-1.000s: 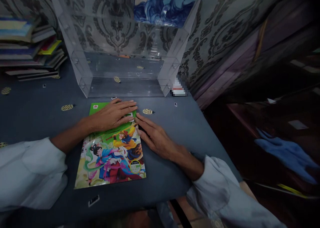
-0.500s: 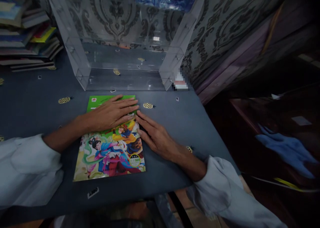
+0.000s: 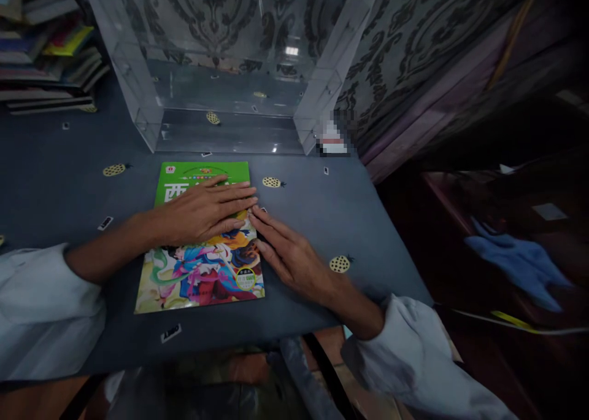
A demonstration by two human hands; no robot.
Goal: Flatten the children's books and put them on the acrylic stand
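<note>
A picture book (image 3: 202,279) with a green top band, white title characters and colourful costumed figures lies flat on the blue-grey tabletop. Across its middle rests my left hand (image 3: 207,208), palm down, fingers stretched to the right and covering part of the title and the artwork. My right hand (image 3: 294,254) lies at the book's right edge, its fingers extended and their tips touching the cover beside my left fingertips. Neither hand grips anything.
Behind the book stands a clear acrylic shelf (image 3: 230,140). A stack of books (image 3: 50,58) is at the far left. The patterned table (image 3: 313,205) ends on the right, beyond which a blue cloth (image 3: 519,260) lies lower down.
My left hand has slid down the cover, baring more of the green band and title. The right hand stays beside the book's edge. The whole view has shifted slightly.
</note>
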